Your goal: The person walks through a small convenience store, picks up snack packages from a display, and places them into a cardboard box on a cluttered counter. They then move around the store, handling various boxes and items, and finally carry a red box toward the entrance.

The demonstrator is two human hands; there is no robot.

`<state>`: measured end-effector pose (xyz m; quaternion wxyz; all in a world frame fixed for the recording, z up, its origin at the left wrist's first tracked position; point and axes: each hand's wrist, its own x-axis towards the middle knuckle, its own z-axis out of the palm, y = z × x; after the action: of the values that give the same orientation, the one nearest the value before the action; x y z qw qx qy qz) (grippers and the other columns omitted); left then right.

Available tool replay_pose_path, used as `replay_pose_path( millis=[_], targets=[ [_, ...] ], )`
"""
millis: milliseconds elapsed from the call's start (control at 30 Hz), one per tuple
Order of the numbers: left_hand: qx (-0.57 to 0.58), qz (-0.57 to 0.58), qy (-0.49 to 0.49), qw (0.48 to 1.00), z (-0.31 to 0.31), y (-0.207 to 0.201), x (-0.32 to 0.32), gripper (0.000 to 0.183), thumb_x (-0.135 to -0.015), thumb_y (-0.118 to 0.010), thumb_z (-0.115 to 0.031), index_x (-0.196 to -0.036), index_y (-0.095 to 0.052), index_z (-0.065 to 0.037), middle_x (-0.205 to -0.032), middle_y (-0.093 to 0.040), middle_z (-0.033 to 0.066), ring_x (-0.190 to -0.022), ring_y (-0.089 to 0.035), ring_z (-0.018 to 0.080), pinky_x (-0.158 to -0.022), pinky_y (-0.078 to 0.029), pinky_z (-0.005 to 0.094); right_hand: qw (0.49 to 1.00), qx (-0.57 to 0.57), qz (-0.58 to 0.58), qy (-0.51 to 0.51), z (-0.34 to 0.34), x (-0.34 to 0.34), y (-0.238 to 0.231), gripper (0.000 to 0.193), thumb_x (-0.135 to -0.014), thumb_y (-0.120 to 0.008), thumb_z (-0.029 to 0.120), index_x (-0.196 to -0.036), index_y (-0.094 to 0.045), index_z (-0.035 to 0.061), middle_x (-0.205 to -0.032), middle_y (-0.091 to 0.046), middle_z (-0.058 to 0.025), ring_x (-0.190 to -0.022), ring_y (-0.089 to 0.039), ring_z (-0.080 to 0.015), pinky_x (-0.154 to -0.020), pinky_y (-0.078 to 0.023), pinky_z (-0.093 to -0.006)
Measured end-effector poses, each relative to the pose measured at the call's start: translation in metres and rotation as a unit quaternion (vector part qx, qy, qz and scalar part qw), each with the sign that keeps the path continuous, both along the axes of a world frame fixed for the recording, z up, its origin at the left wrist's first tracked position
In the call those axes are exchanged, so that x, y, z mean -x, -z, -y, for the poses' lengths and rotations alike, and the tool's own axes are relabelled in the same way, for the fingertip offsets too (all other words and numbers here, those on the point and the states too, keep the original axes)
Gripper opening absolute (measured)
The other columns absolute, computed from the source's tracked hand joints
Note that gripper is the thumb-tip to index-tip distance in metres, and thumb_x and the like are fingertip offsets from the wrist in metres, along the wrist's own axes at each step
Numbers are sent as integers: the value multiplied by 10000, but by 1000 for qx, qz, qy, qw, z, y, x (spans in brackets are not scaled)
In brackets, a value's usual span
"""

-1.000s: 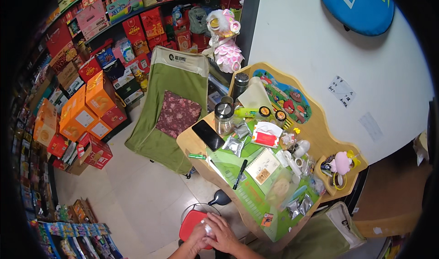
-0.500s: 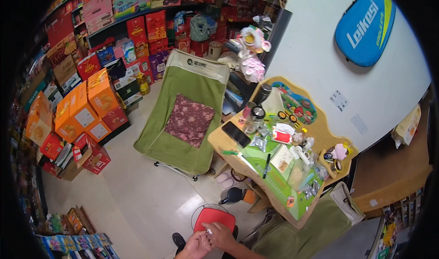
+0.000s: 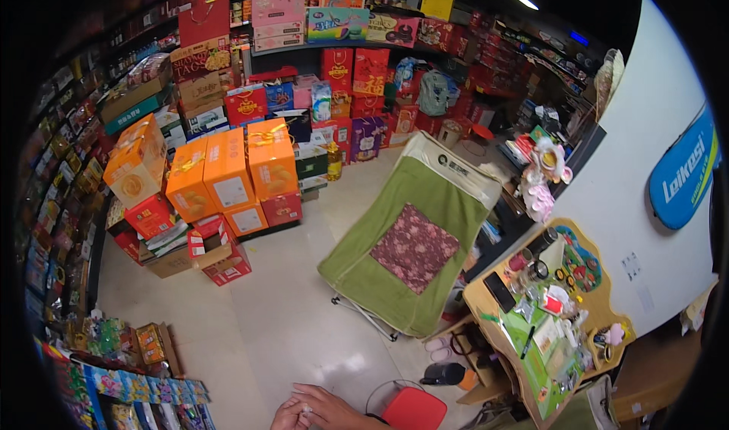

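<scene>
Low at the bottom edge, my left hand (image 3: 287, 415) is closed, its fingers curled in under the other hand. A tiny whitish spot shows between the two hands, too small to name. My right hand (image 3: 332, 410) lies across and touches the left one, its fingers stretched out toward the left. A red stool seat (image 3: 414, 410) is just right of my right hand, apart from it. Beyond the hands is pale tiled floor (image 3: 281, 339).
A green folding cot (image 3: 357, 252) with a flowered cloth stands ahead. At right, a wooden desk (image 3: 486, 297) holds a phone, jars and papers. Orange boxes (image 3: 228, 172) and an opened red carton (image 3: 228, 267) are stacked at left. A dark jug (image 3: 443, 374) stands near the stool.
The view has swung left and up, so the cot, desk and stool sit farther right. My hands, still together, now lie left of the stool; the right hand's fingers are straighter.
</scene>
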<state>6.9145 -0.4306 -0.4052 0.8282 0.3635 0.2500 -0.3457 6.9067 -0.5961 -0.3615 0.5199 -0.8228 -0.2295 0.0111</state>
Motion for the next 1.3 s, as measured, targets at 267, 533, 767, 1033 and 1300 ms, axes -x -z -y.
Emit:
replay_pose_path(
  millis=[267,533,767,1033,1300],
  targets=[
    [161,-120,54,978,51,34,-125,176,-819,-548,-88,-992,-579,-77,-930,-648,81,-863,-630,227,-745,-509,355,987,28,59,144,41,-105,15,322,-770,-594,59,-1092,-595,70,-1093,-585,-113,-1004,-585,-287,-839,-502,-368],
    [148,-24,59,987,116,4,-313,190,-902,-513,-123,-1087,-557,-113,-1081,-608,22,-998,-579,174,-839,-474,330,961,26,-18,276,82,-307,26,307,-777,-564,83,-1080,-601,55,-958,-632,-115,-911,-618,-265,-765,-506,-359],
    [76,33,17,996,80,-4,-468,222,-813,-558,-70,-1035,-559,-90,-1004,-608,68,-867,-609,167,-748,-513,322,996,-23,11,81,78,-454,-13,385,-800,-581,106,-1175,-516,49,-1265,-476,-150,-1135,-480,-345,-912,-444,-429],
    [90,-13,122,988,76,11,-658,252,-795,-530,-115,-1043,-559,-86,-979,-609,60,-891,-609,192,-772,-502,322,984,-55,60,160,67,-637,6,223,-835,-531,66,-1057,-551,50,-1012,-580,-144,-948,-565,-354,-809,-485,-411],
    [191,-36,147,970,144,-43,-810,288,-953,-469,-310,-1146,-529,-105,-1153,-573,41,-1086,-529,168,-933,-433,349,947,-36,9,320,104,-777,-23,202,-857,-515,58,-1050,-564,24,-956,-598,-151,-909,-588,-343,-774,-488,-400]
  ],
)
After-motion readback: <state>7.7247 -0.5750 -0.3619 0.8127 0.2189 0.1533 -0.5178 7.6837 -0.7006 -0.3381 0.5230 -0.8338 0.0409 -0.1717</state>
